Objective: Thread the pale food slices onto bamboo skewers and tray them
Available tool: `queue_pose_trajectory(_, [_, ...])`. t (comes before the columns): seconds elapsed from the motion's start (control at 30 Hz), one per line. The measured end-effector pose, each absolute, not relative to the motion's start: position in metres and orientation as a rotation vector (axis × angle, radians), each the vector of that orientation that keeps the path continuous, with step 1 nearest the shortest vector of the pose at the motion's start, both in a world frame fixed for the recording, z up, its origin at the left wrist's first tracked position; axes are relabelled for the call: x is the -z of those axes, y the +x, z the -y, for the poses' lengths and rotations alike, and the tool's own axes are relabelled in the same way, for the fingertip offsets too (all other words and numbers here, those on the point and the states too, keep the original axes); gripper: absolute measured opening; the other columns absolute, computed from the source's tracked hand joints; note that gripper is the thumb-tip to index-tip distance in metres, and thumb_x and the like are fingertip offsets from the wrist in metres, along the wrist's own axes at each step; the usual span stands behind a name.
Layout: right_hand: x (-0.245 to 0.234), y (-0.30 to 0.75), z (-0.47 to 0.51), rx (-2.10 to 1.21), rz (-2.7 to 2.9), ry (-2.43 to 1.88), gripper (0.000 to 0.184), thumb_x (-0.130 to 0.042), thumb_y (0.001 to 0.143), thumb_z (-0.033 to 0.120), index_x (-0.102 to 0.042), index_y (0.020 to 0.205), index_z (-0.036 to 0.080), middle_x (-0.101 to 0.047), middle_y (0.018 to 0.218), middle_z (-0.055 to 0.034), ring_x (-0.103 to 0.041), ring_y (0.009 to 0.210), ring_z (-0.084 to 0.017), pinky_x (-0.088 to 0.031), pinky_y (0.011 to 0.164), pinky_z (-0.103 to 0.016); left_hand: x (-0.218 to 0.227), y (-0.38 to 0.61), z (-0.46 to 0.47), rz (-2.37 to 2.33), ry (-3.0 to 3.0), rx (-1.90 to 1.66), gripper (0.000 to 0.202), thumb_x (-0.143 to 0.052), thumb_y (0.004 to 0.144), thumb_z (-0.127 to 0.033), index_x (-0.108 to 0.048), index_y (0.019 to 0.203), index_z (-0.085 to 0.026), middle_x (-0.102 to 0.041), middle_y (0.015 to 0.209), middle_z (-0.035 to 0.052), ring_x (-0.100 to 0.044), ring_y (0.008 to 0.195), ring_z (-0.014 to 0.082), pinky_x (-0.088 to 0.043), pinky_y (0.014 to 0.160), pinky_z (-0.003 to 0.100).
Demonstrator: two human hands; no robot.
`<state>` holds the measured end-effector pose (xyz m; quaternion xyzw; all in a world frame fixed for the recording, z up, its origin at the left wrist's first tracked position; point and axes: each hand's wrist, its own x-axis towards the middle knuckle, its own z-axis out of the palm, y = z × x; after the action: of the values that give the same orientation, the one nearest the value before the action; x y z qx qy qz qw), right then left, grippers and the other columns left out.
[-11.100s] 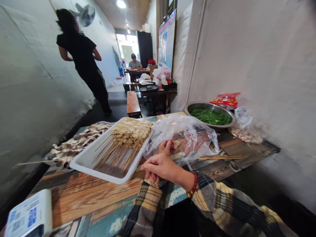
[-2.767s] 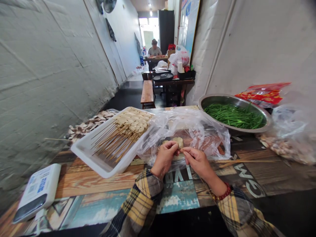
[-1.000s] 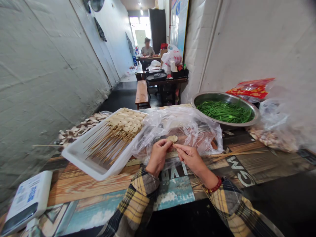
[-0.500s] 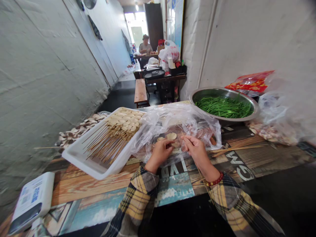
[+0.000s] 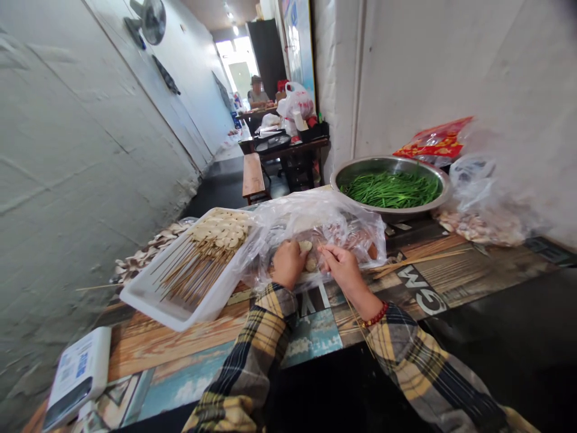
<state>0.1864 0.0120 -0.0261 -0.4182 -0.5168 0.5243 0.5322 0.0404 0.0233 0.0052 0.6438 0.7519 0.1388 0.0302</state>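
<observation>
My right hand (image 5: 343, 269) pinches a thin bamboo skewer (image 5: 356, 313); its tip pokes out past the fingers and its long end runs back beneath my wrist. My left hand (image 5: 289, 263) is bent down over the clear plastic bag (image 5: 311, 207), fingers curled, their tips hidden behind the hand. Pale round slices (image 5: 311, 263) lie between my two hands, one touching or close beside the left fingers. Left of the bag stands a white tray (image 5: 148, 300) of loaded skewers (image 5: 220, 231), pale slices at their far ends and bare sticks towards me.
A steel basin (image 5: 333, 180) of green chives (image 5: 392, 189) stands at the back right, beside a bag of pinkish pieces (image 5: 482, 225). Loose skewers (image 5: 433, 257) lie on the right. A white scale-like device (image 5: 79, 379) sits front left. Someone (image 5: 258, 93) sits far behind.
My left hand has reached forward and its fingers have curled down by the slices. My right hand keeps its pinch on the skewer. The whole view has shifted slightly.
</observation>
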Motion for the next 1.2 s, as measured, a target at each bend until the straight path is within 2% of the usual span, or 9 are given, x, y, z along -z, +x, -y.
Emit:
queue_pose_trajectory(0.2, [0.028,0.187,-0.013,-1.205,1.256,-0.995,0.041,-0.055,0.082,0.047,-0.071,0.095,0.012,-0.050,0.047,0.0053,-0.045,0.043,-0.011,-0.034,0.044,-0.021,0.002,0.036,-0.038,-2.256,1.836,-0.514,0.021,-0.062,0.078,-0.033,-0.067,0.088,-0.015,-0.069,0.091,0.0098,-0.060,0.082,0.0204,-0.039,0.068,0.027])
queue_pose_trajectory(0.37, [0.026,0.187,-0.013,-1.181,1.279,-0.986,0.038,-0.056,0.082,0.046,-0.072,0.089,0.012,-0.051,0.046,0.0049,-0.044,0.043,-0.010,-0.034,0.044,-0.021,0.003,0.041,-0.040,-2.339,1.814,-0.525,0.026,-0.051,0.086,-0.033,-0.066,0.098,-0.016,-0.068,0.097,0.0122,-0.062,0.088,0.0220,-0.040,0.071,0.029])
queue_pose_trajectory(0.47, [0.026,0.187,-0.012,-1.179,1.281,-0.981,0.037,-0.055,0.083,0.045,-0.072,0.089,0.012,-0.051,0.046,0.0047,-0.044,0.042,-0.010,-0.034,0.044,-0.021,0.000,0.048,-0.039,-2.396,1.869,-0.479,0.024,-0.054,0.084,-0.033,-0.066,0.098,-0.018,-0.068,0.098,0.0122,-0.061,0.090,0.0238,-0.040,0.072,0.030])
queue_pose_trajectory(0.63, [0.026,0.187,-0.012,-1.179,1.275,-0.974,0.037,-0.054,0.083,0.044,-0.072,0.090,0.012,-0.049,0.047,0.0054,-0.044,0.043,-0.011,-0.033,0.044,-0.020,-0.003,0.054,-0.041,-2.408,1.915,-0.431,0.020,-0.053,0.082,-0.023,-0.069,0.091,-0.017,-0.067,0.098,0.0124,-0.061,0.089,0.0229,-0.040,0.073,0.029])
queue_pose_trajectory(0.8, [0.025,0.188,-0.011,-1.186,1.261,-0.970,0.037,-0.053,0.084,0.045,-0.071,0.090,0.013,-0.049,0.047,0.0058,-0.044,0.044,-0.011,-0.033,0.045,-0.021,0.000,0.051,-0.041,-2.397,1.881,-0.518,0.026,-0.052,0.080,-0.023,-0.069,0.098,-0.014,-0.067,0.099,0.0146,-0.061,0.092,0.0242,-0.041,0.076,0.030])
queue_pose_trajectory(1.03, [0.025,0.188,-0.011,-1.213,1.246,-0.969,0.037,-0.054,0.084,0.045,-0.071,0.089,0.012,-0.047,0.045,0.0067,-0.039,0.041,-0.009,-0.030,0.043,-0.020,0.005,0.048,-0.044,-2.341,1.814,-0.589,0.017,-0.053,0.076,-0.019,-0.070,0.077,-0.015,-0.068,0.083,0.0113,-0.061,0.082,0.0222,-0.040,0.070,0.030])
queue_pose_trajectory(1.2, [0.023,0.190,-0.011,-1.238,1.237,-0.954,0.039,-0.054,0.082,0.046,-0.070,0.088,0.011,-0.047,0.045,0.0066,-0.039,0.041,-0.009,-0.030,0.043,-0.021,0.004,0.044,-0.039,-2.168,1.658,-0.954,0.006,-0.058,0.071,-0.016,-0.062,0.066,-0.015,-0.062,0.071,0.0064,-0.057,0.072,0.0188,-0.040,0.066,0.028])
